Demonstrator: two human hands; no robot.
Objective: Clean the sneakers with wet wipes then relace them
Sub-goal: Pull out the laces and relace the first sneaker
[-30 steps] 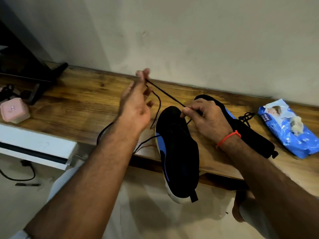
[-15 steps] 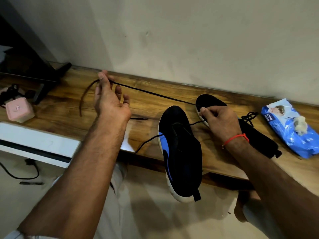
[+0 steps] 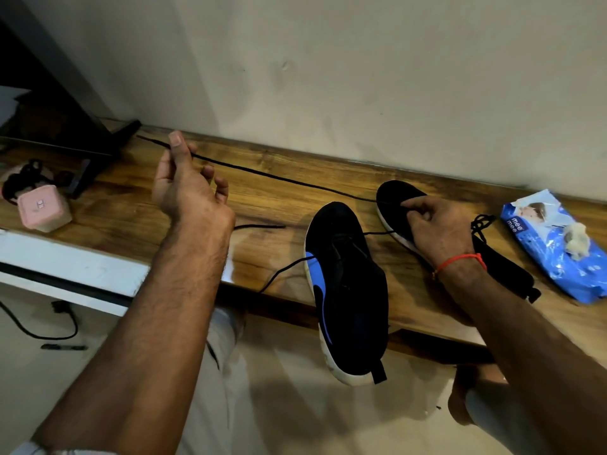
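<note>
Your left hand point(image 3: 184, 188) is raised over the table point(image 3: 138, 205), thumb and forefinger pinching the lace point(image 3: 279, 176) near its far end; other fingers loosely curled; a short tail of lace runs past the thumb toward the dark stand point(image 3: 98, 149) at left. The lace stretches taut and straight across to your right hand point(image 3: 437, 228), which pinches it over the toe of the far shoe point(image 3: 394, 200); from there it drops into the eyelets of the near shoe point(image 3: 348, 290). Near shoe: black with blue side, white sole, toe on the table, heel overhanging the front edge; its other lace end trails left across the wood. Far shoe lies flat behind, partly under your right wrist. Wipes pack point(image 3: 558, 247), blue, at far right, a used wipe on top; pink box point(image 3: 42, 208) at far left.
</note>
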